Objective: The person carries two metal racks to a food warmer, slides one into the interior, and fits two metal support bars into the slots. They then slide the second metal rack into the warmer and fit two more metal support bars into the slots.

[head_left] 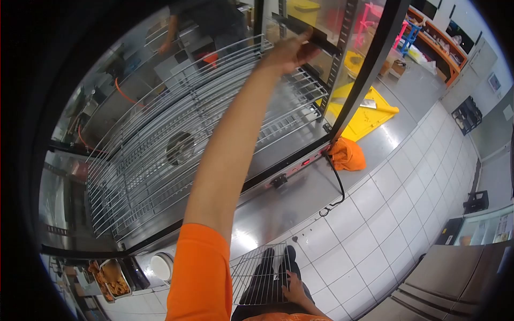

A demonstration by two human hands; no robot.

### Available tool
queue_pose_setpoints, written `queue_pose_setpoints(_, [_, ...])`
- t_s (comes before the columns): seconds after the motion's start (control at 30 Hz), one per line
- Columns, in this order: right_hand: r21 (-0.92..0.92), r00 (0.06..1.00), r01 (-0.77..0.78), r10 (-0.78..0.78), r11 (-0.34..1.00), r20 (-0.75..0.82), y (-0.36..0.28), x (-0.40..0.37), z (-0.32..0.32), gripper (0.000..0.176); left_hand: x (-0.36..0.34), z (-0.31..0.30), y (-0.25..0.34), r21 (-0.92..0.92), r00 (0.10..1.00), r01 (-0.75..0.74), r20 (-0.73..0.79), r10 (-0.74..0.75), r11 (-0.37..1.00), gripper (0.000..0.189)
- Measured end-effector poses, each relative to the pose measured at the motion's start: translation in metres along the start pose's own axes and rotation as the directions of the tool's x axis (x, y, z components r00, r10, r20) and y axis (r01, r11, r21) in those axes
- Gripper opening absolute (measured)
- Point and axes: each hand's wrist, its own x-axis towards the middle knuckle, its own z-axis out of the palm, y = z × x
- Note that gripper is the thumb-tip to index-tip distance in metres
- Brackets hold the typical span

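My left hand [294,52], at the end of an outstretched arm, is closed on a flat black bar [323,41] at the upper right corner of a glass-sided cabinet. Slotted metal uprights [342,43] stand beside the bar. Down by my legs, my right hand [294,289] grips the edge of a wire rack [256,275], which hangs in front of my shoes. Inside the cabinet, below my left arm, lie several wire shelves [155,128], overlapping one another. Part of them is hidden behind my forearm.
An orange cloth [348,154] and a yellow board [369,115] lie on the steel counter [399,139] right of the cabinet. A black cable [341,184] hangs over its edge. At lower left are a food tray [115,283] and white container [161,267]. Another person [214,21] stands behind the glass.
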Motion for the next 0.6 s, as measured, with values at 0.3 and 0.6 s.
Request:
queue_pose_setpoints(0.3, [0.062, 0.998, -0.063, 0.062, 0.996, 0.010, 0.117, 0.028, 0.059, 0.080, -0.222, -0.002, 0.008, 0.556, 0.864, -0.251, 0.499, -0.076, 0.792, 0.042])
queue_pose_setpoints(0.6, [0.619, 0.719, -0.688, 0.473, 0.379, 0.509, 0.325, 0.089, 0.101, 0.051, -0.677, -0.204, -0.165, 0.665, 0.388, 0.668, -0.695, -0.606, -0.335, 0.076])
